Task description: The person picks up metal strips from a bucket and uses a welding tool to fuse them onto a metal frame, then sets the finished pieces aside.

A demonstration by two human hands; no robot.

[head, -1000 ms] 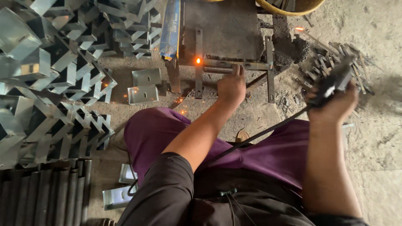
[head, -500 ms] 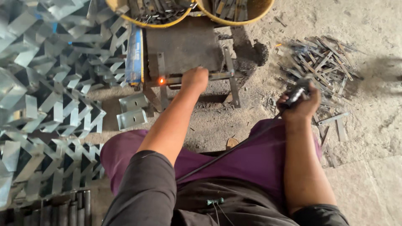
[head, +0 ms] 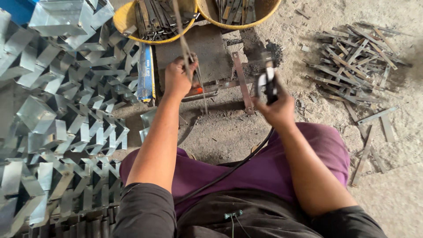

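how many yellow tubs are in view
2: one yellow tub at top centre, beyond the left hand; the other tub just right of it. Both hold metal strips and are cropped by the frame.

Two yellow tubs of metal strips, one electrode holder, two hands

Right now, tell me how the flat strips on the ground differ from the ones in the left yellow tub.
The ground strips lie scattered on bare dirt to the right; the tub strips are bundled inside the yellow tub. The ground strips look paler and dustier, the tub strips darker. Both are flat metal strips.
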